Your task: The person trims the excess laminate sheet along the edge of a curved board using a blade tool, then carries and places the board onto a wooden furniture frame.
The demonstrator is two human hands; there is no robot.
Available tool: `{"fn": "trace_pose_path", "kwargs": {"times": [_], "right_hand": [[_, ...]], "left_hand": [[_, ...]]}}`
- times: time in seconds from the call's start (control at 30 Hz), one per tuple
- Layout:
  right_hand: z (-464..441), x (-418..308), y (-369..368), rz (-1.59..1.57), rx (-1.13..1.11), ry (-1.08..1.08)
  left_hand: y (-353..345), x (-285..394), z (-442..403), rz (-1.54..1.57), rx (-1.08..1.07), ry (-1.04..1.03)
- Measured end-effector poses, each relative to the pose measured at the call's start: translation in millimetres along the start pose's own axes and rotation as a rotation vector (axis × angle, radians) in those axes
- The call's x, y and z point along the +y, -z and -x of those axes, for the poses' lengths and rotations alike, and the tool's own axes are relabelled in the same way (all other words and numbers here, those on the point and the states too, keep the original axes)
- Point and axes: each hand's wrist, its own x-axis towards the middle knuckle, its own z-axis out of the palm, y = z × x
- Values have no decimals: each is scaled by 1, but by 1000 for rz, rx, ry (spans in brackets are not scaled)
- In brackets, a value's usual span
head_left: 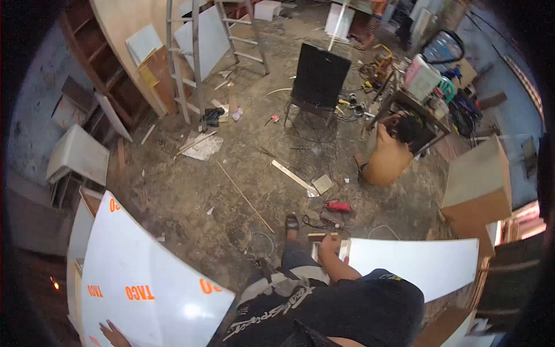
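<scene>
My left hand point(114, 335) lies at the lower left edge with fingers spread on a large white panel point(167, 272) printed with orange "TACO" lettering. It holds nothing. My right hand point(329, 245), in front of my body, is closed at a short wooden strip point(315, 236). What sits inside its fingers is too small to make out. Beside that hand, a long white panel point(416, 263) stretches to the right. A red power tool point(337, 206) with a dark cord lies on the floor just beyond my right hand.
A person point(390, 153) crouches at a cluttered wooden stand point(425, 110). A black panel point(321, 75) stands mid-floor, a ladder point(191, 63) at back left. Wood strips point(295, 177) and a thin stick point(245, 196) lie on the floor. A box-shaped cabinet point(478, 188) stands right.
</scene>
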Motion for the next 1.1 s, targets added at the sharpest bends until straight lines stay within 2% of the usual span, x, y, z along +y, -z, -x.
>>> {"fn": "trace_pose_path", "kwargs": {"times": [0.1,0.13,0.23,0.27,0.37,0.4,0.47,0.5,0.53,0.57,0.6,0.63,0.67,0.7,0.77,0.83,0.87,0.93,1.0,1.1], "right_hand": [[-24,-43,-11,492,-164,54],[-78,7,-33,158,-305,30],[-79,-71,-53,447,-222,-132],[-118,-32,-71,521,-169,42],[-139,-71,-82,683,-434,296],[-143,-85,-92,769,-482,366],[-144,-114,-109,1032,-537,477],[-143,-128,-123,1138,-594,553],[-139,-143,-143,1213,-677,637],[-127,-156,-177,1259,-830,712],[-113,-173,-195,1311,-970,781],[-112,-171,-224,1380,-999,850],[-109,-171,-254,1444,-1026,924],[-100,-161,-287,1505,-935,992],[-60,-150,-344,1489,-894,1230],[38,-178,-387,1786,-873,1076],[76,-181,-395,1568,-953,1353],[154,-176,-446,1458,-1131,1637],[274,-182,-463,1171,-1412,1671],[423,-145,-518,598,-1901,1605]], "left_hand": [[9,23,30,-37,-8,68],[10,35,47,-55,-1,95],[-5,64,61,-39,47,88],[-3,75,74,-7,57,123],[-3,96,87,49,34,191],[-2,95,89,107,24,167],[-66,12,33,-24,109,-7],[-70,13,48,254,155,57],[-67,18,62,191,222,-79],[-63,23,68,221,199,92],[-52,47,82,290,216,103],[-58,42,82,142,251,80],[-47,61,87,36,244,141],[-43,74,94,8,231,187],[-35,88,96,-3,204,270],[-45,79,97,25,216,284],[-47,82,96,-22,206,319],[-40,103,98,-66,125,412],[-37,117,98,-83,92,454],[-25,144,104,-54,105,460]]}}
